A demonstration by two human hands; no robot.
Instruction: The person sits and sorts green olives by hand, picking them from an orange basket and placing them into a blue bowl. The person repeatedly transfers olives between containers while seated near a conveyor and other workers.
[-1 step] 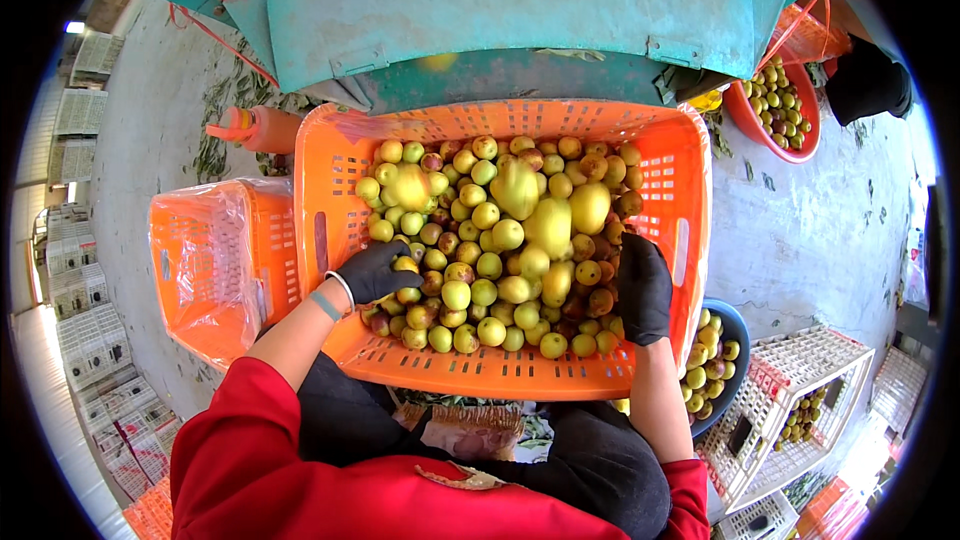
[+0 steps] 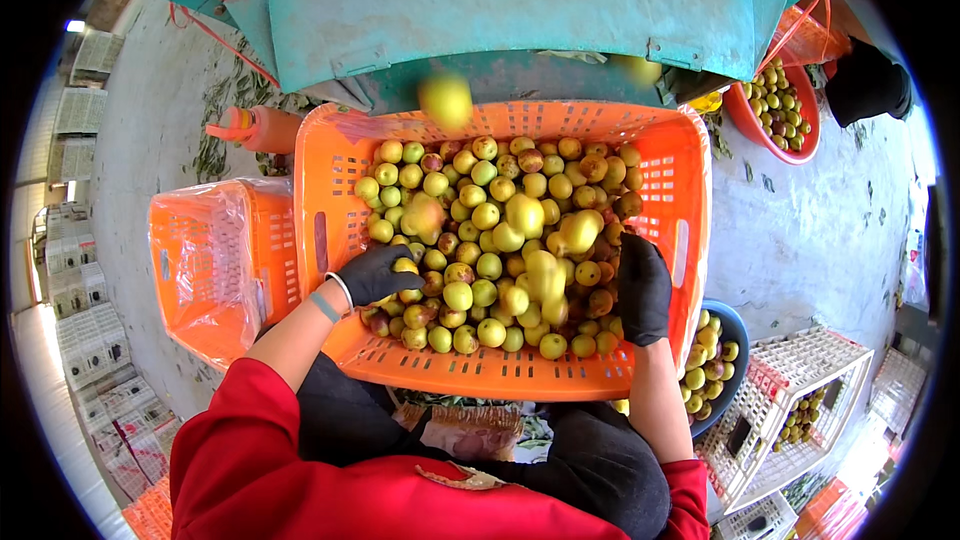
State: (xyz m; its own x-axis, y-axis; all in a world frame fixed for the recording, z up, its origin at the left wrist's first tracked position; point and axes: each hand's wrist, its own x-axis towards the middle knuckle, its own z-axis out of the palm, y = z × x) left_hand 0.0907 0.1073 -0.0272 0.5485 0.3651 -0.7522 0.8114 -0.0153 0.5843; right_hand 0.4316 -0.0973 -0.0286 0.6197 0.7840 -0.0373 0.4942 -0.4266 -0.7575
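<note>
An orange slotted crate (image 2: 480, 372) holds a heap of round yellow-green fruits (image 2: 458, 295) with brown patches, which look like jujubes. Several blurred ones are in the air, among them one falling fruit (image 2: 445, 102) below the chute. My left hand (image 2: 372, 276), in a black glove, reaches over the crate's left side, its thumb and fingers bent about a jujube (image 2: 404, 265). At the right end of the heap, my black-gloved right hand (image 2: 643, 290) is upright against the fruit, just inside the crate wall. Its fingers are partly hidden behind the hand.
A turquoise metal chute (image 2: 520, 10) overhangs the crate's far edge. On the left are an orange basket (image 2: 275, 250) lined with clear plastic and an orange jug (image 2: 272, 130). To the right stand a red basin (image 2: 812, 130), a blue basin (image 2: 738, 330) and a white crate (image 2: 760, 380).
Blurred fruits in the air over the heap have shifted, and one shows larger below the chute's lip. Both my hands keep the same place.
</note>
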